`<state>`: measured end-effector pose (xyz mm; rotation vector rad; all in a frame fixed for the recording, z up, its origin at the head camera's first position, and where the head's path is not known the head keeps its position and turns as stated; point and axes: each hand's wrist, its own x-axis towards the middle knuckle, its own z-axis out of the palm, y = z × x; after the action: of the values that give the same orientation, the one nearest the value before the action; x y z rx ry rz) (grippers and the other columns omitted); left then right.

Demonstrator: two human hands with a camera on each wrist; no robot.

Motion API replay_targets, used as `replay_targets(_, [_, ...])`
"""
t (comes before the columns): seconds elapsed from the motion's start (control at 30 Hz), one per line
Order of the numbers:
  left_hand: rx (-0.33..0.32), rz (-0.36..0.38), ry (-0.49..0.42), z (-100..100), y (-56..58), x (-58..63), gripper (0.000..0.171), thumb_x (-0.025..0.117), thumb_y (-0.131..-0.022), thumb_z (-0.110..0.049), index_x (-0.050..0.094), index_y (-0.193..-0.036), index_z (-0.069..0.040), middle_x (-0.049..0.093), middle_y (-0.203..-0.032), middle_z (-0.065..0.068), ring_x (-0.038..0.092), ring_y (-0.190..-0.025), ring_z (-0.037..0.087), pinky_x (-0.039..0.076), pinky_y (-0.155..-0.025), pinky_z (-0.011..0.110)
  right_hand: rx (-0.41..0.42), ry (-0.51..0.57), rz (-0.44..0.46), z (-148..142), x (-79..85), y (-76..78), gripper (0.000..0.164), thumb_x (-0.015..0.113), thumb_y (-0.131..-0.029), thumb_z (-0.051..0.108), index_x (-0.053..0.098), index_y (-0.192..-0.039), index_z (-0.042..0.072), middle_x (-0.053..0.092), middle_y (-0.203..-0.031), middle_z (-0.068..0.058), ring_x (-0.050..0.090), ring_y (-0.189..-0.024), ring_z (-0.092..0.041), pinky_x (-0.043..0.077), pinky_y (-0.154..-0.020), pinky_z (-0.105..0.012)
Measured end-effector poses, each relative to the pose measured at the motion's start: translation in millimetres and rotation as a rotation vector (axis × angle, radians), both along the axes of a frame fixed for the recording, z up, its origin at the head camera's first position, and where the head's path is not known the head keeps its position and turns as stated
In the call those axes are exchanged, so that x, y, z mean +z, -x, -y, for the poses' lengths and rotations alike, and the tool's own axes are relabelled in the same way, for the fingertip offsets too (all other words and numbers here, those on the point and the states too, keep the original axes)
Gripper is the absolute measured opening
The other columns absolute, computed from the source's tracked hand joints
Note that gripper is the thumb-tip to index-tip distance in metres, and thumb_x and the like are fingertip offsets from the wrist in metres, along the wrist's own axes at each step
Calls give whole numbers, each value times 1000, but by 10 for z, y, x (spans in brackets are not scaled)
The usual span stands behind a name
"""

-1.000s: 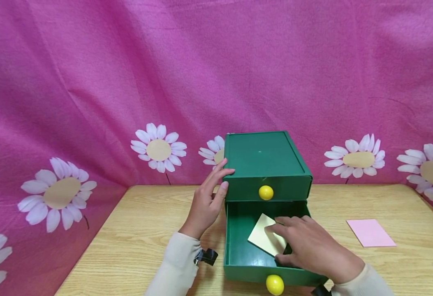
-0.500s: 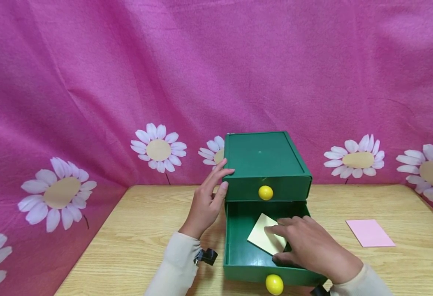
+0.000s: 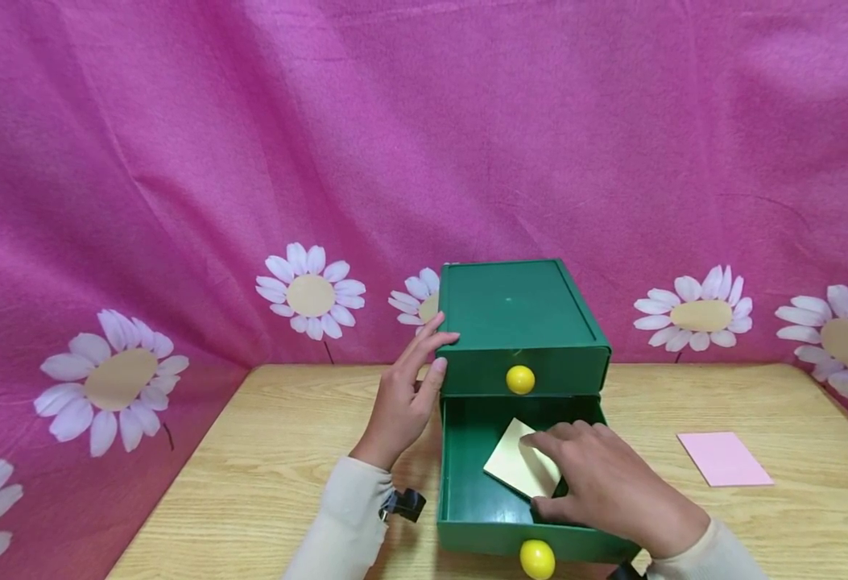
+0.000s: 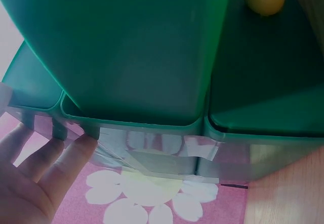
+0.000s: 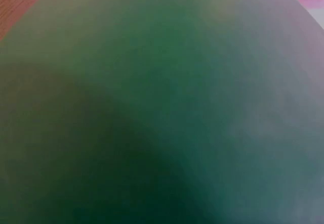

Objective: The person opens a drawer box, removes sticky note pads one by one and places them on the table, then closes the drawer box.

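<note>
One left hand [image 3: 398, 403], one right hand [image 3: 610, 479], three drawers [image 4: 268, 82], two notepads [image 3: 512, 466]

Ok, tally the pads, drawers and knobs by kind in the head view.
Pads: 2 (yellow pad, pink pad)
Drawers: 2 (upper drawer, lower drawer)
Knobs: 2 (upper knob, lower knob)
Total: 6

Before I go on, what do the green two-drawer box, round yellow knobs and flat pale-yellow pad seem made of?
Green two-drawer box: probably plastic, smooth, semi-gloss; rounded corners, sheen inside.
Round yellow knobs: glossy, bright highlights; plastic or painted wood, can't tell.
Flat pale-yellow pad: likely paper, matte, no glare.
</note>
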<state>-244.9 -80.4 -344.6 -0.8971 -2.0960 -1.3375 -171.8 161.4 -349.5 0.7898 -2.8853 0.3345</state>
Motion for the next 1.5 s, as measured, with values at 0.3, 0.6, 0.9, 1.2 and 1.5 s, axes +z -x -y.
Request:
replay_targets(0.3, [-12, -11, 9, 29, 85, -77, 34, 46, -102, -15, 54, -135, -23, 36, -153, -3, 42, -134, 12, 54, -59, 25, -23, 76, -61, 27, 19, -27, 51, 80, -70, 37, 68, -115, 17, 64, -98, 1, 52, -86, -15, 49, -67, -33])
replay_targets(0.6, [-13, -16, 13, 29, 123, -108, 34, 46, -102, -17, 53, -135, -25, 36, -153, -4, 41, -134, 12, 57, -66, 27, -20, 174, -136, 13, 107, -120, 49, 80, -70, 34, 66, -115, 19, 63, -105, 2, 53, -94, -15, 51, -69, -33])
replay_targets(0.9, [-10, -12, 10, 30, 136, -122, 35, 47, -102, -15, 54, -135, -25, 36, -153, -4, 41, -134, 11, 57, -71, 28, -9, 227, -206, 5, 175, -157, 57, 79, -71, 30, 62, -124, 18, 61, -117, 1, 52, -104, -17, 53, -78, -40])
replay_targets(1.2, [-16, -16, 3, 30, 133, -130, 35, 47, -102, -15, 54, -135, -25, 36, -153, -5, 40, -135, 12, 57, -72, 28, 7, 252, -256, -16, 198, -160, 56, 79, -69, 27, 64, -121, 14, 60, -116, 2, 51, -105, -16, 53, -78, -40])
replay_targets(1.5, [7, -29, 6, 7, 105, -95, 33, 48, -101, -9, 55, -133, -18, 38, -152, 2, 42, -134, 17, 56, -66, 28, -9, 214, -256, -34, 211, -166, 50, 79, -69, 29, 68, -114, 10, 61, -110, -2, 51, -100, -18, 54, -75, -38])
